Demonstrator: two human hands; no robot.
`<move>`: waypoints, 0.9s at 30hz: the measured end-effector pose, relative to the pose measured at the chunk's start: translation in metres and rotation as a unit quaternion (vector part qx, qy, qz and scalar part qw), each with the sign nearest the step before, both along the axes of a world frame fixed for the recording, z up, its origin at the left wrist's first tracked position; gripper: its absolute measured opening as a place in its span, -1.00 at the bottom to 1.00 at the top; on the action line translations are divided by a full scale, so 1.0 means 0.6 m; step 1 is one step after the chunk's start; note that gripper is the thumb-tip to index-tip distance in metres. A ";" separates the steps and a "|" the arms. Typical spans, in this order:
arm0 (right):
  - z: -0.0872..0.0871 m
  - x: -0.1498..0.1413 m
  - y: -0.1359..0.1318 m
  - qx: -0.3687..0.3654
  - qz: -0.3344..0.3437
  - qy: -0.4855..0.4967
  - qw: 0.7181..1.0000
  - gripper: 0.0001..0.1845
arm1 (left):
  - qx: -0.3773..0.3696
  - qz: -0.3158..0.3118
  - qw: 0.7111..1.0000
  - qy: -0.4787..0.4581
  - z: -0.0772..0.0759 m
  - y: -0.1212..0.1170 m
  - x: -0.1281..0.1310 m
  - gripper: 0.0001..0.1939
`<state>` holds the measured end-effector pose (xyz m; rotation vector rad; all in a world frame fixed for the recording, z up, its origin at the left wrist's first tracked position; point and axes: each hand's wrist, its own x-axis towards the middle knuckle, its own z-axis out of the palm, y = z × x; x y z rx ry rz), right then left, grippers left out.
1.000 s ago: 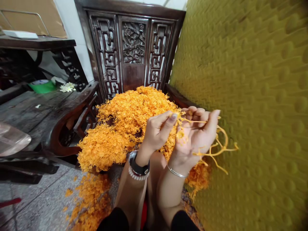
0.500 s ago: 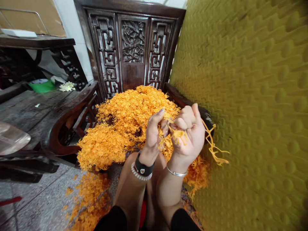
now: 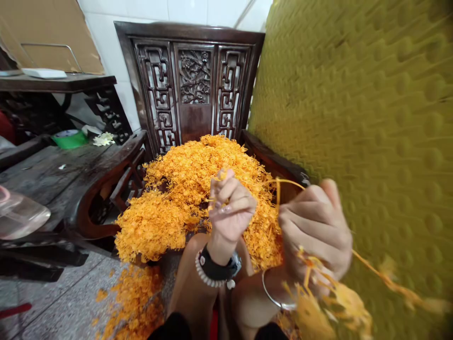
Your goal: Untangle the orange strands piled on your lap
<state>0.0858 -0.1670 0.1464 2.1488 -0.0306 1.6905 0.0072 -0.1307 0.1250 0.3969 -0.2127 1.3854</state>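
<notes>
A large heap of small orange flowers on thin stems [image 3: 155,226] fills the seat of a dark carved wooden chair [image 3: 194,80]. Above the heap, my left hand [image 3: 230,208] is curled shut around a thin orange strand, with a black watch and a beaded bracelet on its wrist. My right hand [image 3: 314,226], wearing a thin silver bangle, is close to the camera and somewhat blurred. Its fingers are closed on an orange stem, and a tangled orange clump [image 3: 329,302] hangs below it. One long strand runs from that clump towards the right.
A yellow-green dimpled padded surface [image 3: 371,118] rises along the right side. Spilled orange flowers [image 3: 130,302] lie on the tiled floor. A dark wooden table [image 3: 46,179] at the left holds a clear plastic object [image 3: 21,215]. Beyond it are a green roll [image 3: 70,139] and white flowers [image 3: 104,139].
My hands have moved apart. The right hand has come nearer the camera and down to the right, carrying the orange clump. The left hand has closed, and the view has tilted slightly.
</notes>
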 end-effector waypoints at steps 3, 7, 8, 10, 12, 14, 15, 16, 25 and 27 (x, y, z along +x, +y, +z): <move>0.011 0.013 -0.006 -0.295 -0.286 -0.292 0.864 -0.56 | 0.103 -0.021 0.993 -0.050 0.020 -0.005 -0.018 -0.59; 0.026 0.019 0.004 -0.474 -0.549 -0.354 0.591 -0.60 | 0.137 0.048 0.989 0.017 0.032 -0.005 -0.035 -0.57; 0.027 0.018 0.007 -0.488 -0.586 -0.355 0.540 -0.62 | 0.129 0.071 0.988 0.039 0.031 -0.003 -0.037 -0.58; 0.028 0.015 0.011 -0.516 -0.643 -0.348 0.447 -0.66 | 0.112 0.089 0.988 0.062 0.026 0.004 -0.039 -0.60; 0.028 0.008 0.009 -0.540 -0.671 -0.337 0.381 -0.67 | 0.093 0.083 0.990 0.073 0.020 0.011 -0.038 -0.64; 0.030 0.001 0.003 -0.549 -0.685 -0.334 0.345 -0.64 | 0.072 0.072 0.990 0.099 0.015 0.018 -0.035 -0.70; 0.032 -0.003 0.000 -0.554 -0.687 -0.332 0.333 -0.61 | 0.068 0.061 0.988 0.123 0.014 0.020 -0.034 -0.75; 0.034 -0.006 -0.003 -0.557 -0.689 -0.330 0.326 -0.59 | 0.070 0.046 0.985 0.152 0.012 0.023 -0.032 -0.81; 0.024 -0.007 0.006 -0.443 -0.717 -0.262 0.471 -0.50 | 0.152 0.032 0.944 0.290 0.007 0.021 -0.021 -0.81; 0.019 -0.005 0.009 -0.433 -0.707 -0.254 0.497 -0.49 | 0.164 0.039 0.932 0.321 0.005 0.019 -0.020 -0.65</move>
